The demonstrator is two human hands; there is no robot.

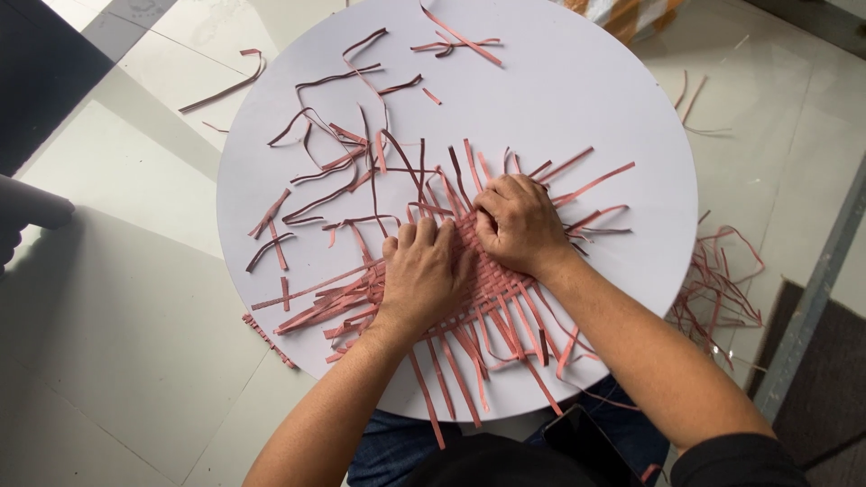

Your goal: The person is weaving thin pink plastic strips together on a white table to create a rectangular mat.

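A flat mat woven of pink strips [492,293] lies on a round white table [586,99], its loose ends fanning out on all sides. My left hand [419,275] presses flat on the mat's left part, fingers together. My right hand [519,225] rests at the mat's upper edge with fingers curled, pinching the strips there; which strip it grips is hidden under the fingers.
Loose pink and dark brown strips [334,162] are scattered over the table's upper left. More strips [722,289] lie on the tiled floor to the right. A dark phone [586,442] sits on my lap. Another person's hand [32,207] shows at the left edge.
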